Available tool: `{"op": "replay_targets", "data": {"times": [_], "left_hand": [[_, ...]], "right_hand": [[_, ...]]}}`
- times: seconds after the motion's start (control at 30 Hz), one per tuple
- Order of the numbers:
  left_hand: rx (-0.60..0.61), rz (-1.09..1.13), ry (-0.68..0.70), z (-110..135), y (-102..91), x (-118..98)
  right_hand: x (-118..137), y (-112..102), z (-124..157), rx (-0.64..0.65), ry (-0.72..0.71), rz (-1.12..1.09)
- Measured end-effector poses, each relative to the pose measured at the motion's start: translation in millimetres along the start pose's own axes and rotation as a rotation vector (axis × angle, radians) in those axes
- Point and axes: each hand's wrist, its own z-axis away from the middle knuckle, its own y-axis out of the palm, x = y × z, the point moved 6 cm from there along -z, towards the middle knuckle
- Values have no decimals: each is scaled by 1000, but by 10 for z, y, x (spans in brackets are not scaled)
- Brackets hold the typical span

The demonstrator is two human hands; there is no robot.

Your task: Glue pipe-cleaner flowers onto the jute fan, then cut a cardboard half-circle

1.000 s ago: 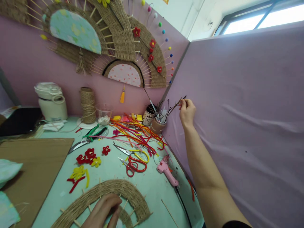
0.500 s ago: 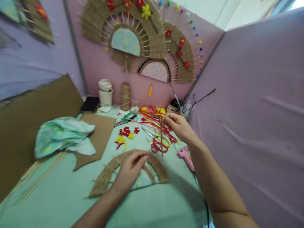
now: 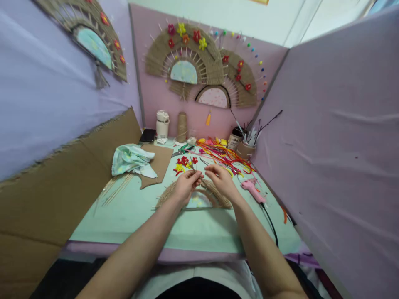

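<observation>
My left hand (image 3: 187,185) is closed on a thin brown twig (image 3: 192,166) that sticks up past its fingertips. Close by on the right, my right hand (image 3: 222,180) has its fingertips pinched together near the twig; what lies between them, if anything, is too small to see. Under both hands a half-round fan (image 3: 162,197) of brown twine and thin sticks lies on the table, with a pale green patterned cloth centre (image 3: 199,200). Just beyond the hands are red flowers (image 3: 184,161) and yellow flowers (image 3: 178,168) of fuzzy wire.
A pink glue gun (image 3: 254,191) with a black cord lies at the right. Red and orange fuzzy stems (image 3: 230,155) spread behind. Green cloth (image 3: 131,160) lies on cardboard (image 3: 163,162) at the left. A twine spool (image 3: 182,126) and white bottle (image 3: 162,124) stand at the back.
The twig has passed from my right hand to my left. My right hand has come down and in, beside the left. The view has pulled back, showing the table's front edge.
</observation>
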Motion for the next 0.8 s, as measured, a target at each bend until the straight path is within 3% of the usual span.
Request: {"op": "replay_targets", "data": {"times": [0.2, 0.8], "left_hand": [[-10, 21, 8, -19, -7, 0], [61, -44, 0, 7, 71, 9]], "right_hand": [[-158, 94, 267, -27, -42, 48], [-190, 62, 356, -67, -126, 111]]}}
